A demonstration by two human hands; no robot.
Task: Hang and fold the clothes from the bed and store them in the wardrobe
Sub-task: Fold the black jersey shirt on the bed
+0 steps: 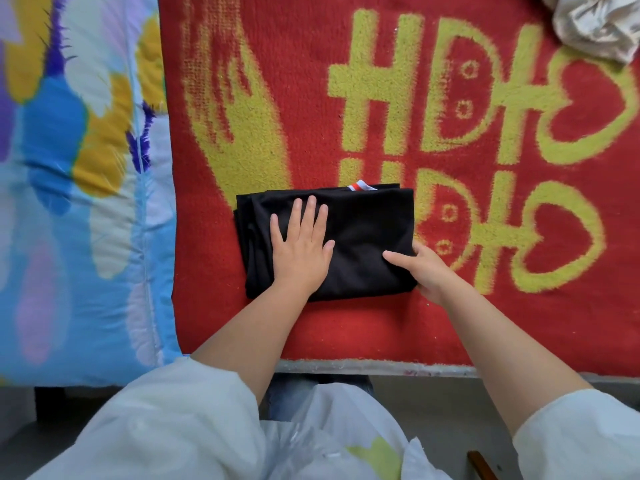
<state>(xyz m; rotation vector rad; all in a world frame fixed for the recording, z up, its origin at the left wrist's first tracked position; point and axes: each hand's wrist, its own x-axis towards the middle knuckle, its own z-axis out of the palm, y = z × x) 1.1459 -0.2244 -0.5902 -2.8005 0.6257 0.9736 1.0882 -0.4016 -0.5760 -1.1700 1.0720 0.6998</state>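
Two bare hands are working on a folded black cloth garment (pixel 360 237), which is lying as a flat rectangle on a red fleecy blanket with yellow-green lettering and hearts (pixel 311 98) that is covering the bed. The left hand (pixel 301 251) is resting flat on the left half of the garment, palm down, with its fingers straight and slightly spread. The right hand (pixel 420 268) is gripping the garment's right edge near the lower corner: its thumb is lying on top of the black fabric while its fingers are curling under the fold. A small white and red striped strip (pixel 360 186) is peeking out along the garment's far edge. To the left of the red blanket, a quilted bed cover in blue, white, yellow and purple patches (pixel 76 202) is lying beside it. At the far right corner, a crumpled pale beige cloth (pixel 595 26) is sitting on the red blanket, well apart from the folded garment. Both forearms are emerging from loose white sleeves (pixel 173 417).
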